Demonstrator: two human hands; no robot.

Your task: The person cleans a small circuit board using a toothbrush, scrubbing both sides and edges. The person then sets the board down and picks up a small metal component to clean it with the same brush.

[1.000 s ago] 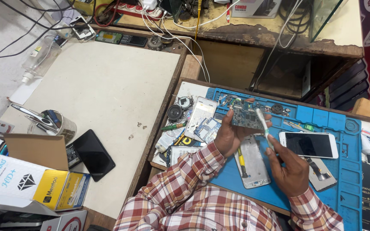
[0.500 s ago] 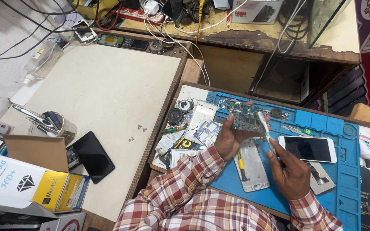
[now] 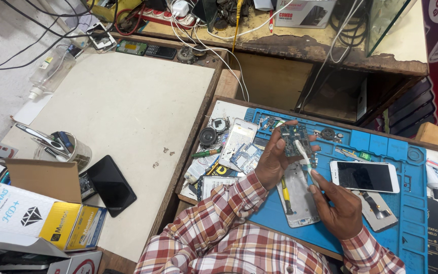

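Fingers (image 3: 314, 178) of the right hand (image 3: 338, 208) are clamped on a thin white brush (image 3: 304, 151), low of centre. Just above, the left hand (image 3: 272, 160) pinches a small circuit board (image 3: 294, 138) by its edges, raised over the blue mat (image 3: 411, 203). Such a board looks light, stiff and fragile, so the edges seem the safest hold. Further right, a white phone (image 3: 363, 176) lies flat on the surface.

Hands: two, left hand (image 3: 272, 162) and right hand (image 3: 338, 210) | circuit board (image 3: 295, 138): one | brush (image 3: 304, 152): one | white phone (image 3: 364, 176): one | opened phone frame (image 3: 297, 195): one | blue work mat (image 3: 406, 203): one | black tablet (image 3: 111, 184): one | cardboard boxes (image 3: 41, 215): two
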